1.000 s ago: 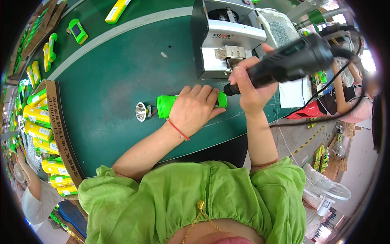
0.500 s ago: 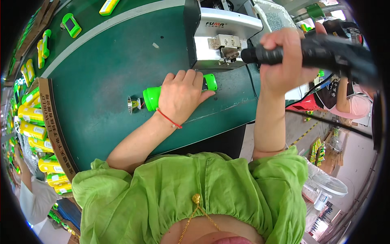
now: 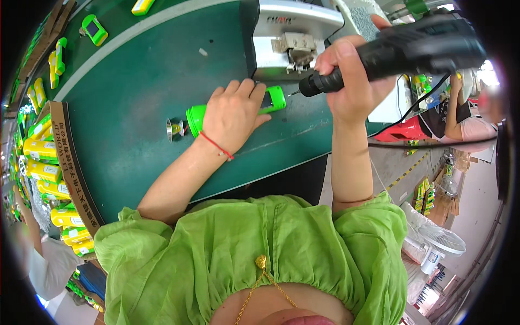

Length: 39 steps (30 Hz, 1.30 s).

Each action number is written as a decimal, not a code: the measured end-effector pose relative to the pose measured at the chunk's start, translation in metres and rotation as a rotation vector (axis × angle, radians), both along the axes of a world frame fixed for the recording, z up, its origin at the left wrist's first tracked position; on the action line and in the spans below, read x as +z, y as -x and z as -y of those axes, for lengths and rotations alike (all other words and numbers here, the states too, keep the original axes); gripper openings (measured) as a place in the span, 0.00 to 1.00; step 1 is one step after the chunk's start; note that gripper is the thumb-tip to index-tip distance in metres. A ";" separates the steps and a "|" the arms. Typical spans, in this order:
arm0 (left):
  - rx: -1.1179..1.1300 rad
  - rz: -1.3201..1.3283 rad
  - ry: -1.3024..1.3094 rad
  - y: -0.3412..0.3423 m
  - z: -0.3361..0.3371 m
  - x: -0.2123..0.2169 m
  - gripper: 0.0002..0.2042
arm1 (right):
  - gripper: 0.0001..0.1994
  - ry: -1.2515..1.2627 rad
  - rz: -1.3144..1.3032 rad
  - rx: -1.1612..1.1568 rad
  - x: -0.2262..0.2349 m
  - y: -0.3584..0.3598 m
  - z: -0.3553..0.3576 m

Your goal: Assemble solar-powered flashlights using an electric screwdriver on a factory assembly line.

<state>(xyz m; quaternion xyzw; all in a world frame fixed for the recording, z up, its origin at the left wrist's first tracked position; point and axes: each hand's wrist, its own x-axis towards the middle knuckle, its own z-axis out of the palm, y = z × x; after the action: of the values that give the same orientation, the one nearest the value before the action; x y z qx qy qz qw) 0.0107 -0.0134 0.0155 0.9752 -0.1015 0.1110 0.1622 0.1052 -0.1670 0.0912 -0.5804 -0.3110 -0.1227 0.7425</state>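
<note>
My left hand (image 3: 231, 115) is wrapped over a bright green flashlight body (image 3: 197, 120) lying on the green table. A shiny reflector (image 3: 175, 130) hangs out of its wide left end on short wires. My right hand (image 3: 355, 81) grips a black electric screwdriver (image 3: 417, 49), tilted with its bit low and to the left. The bit's tip is close to the flashlight's right end; whether it touches, I cannot tell. Just beyond stands a silver and black screw feeder (image 3: 298, 43) with a metal pick-up mouth.
A cardboard box (image 3: 73, 157) of yellow and green flashlights (image 3: 40, 151) stands at the left. More flashlights (image 3: 95, 30) lie along the far left. Behind the feeder is a white tray of small screws (image 3: 362, 20). A black cable (image 3: 433, 145) crosses at right, near a co-worker (image 3: 460, 119).
The screwdriver has come away from the screw feeder, moving left and nearer, its bit now by the flashlight's right end. My left hand keeps its hold on the flashlight.
</note>
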 end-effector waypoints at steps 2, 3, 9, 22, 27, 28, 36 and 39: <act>-0.009 0.018 -0.012 -0.003 0.001 0.001 0.25 | 0.30 0.002 0.078 -0.032 -0.004 0.012 0.002; -0.013 0.012 -0.011 -0.002 0.001 0.000 0.25 | 0.30 0.003 0.071 -0.036 -0.009 0.015 0.002; -0.006 0.029 -0.003 -0.001 0.002 -0.003 0.23 | 0.30 0.044 0.037 -0.037 -0.027 0.021 0.001; -0.040 -0.020 0.041 0.024 -0.042 0.039 0.34 | 0.30 0.102 0.084 -0.005 -0.042 0.027 0.000; -0.080 -0.197 0.235 0.057 -0.090 0.024 0.32 | 0.27 0.226 0.269 -0.186 -0.050 0.034 -0.003; -0.064 -0.163 0.355 0.058 -0.090 0.018 0.30 | 0.26 0.236 0.267 -0.171 -0.050 0.035 -0.003; -0.088 -0.183 0.449 0.050 -0.090 0.020 0.26 | 0.29 0.070 0.107 -0.130 -0.044 0.037 -0.005; -0.077 -0.157 0.480 0.052 -0.094 0.013 0.26 | 0.28 -0.082 -0.178 0.074 -0.024 0.028 0.005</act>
<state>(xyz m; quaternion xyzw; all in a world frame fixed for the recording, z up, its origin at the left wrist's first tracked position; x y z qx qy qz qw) -0.0414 0.0809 0.0284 0.9098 -0.0962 0.0498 0.4006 0.0774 -0.1725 0.0674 -0.5463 -0.2597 -0.0560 0.7943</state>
